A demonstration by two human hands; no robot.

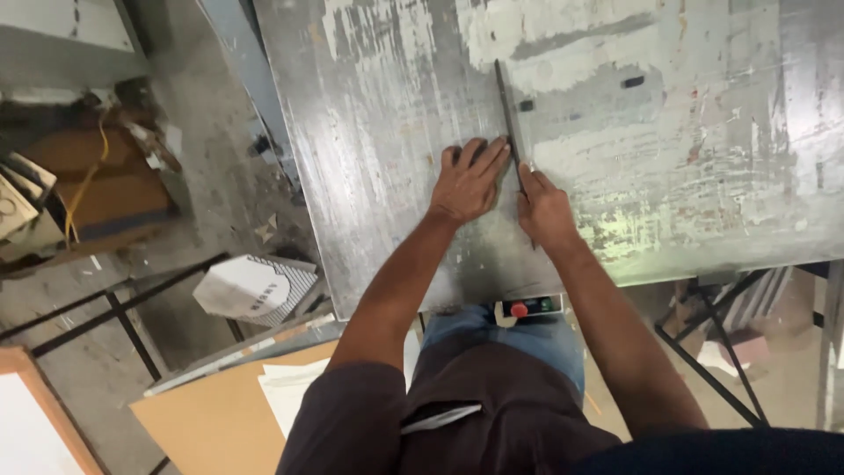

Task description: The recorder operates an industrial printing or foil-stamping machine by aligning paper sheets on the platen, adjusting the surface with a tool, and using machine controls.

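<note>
A thin dark metal strip [510, 132] lies between both hands' fingers [492, 157].

A single head-worn camera looks steeply down, close over the scratched metal worktable [668, 158].

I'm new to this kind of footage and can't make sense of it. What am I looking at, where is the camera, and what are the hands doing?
The single picture comes from a camera worn on a person's head, looking down at their own arms. In front is a worn, scratched metal table. The left hand lies flat on it, fingers spread, beside a long thin dark metal strip. The right hand grips the strip's near end. Below the table edge sits a small switch box with a red button. Brown boards and a white sheet lie on the floor to the left.
</note>
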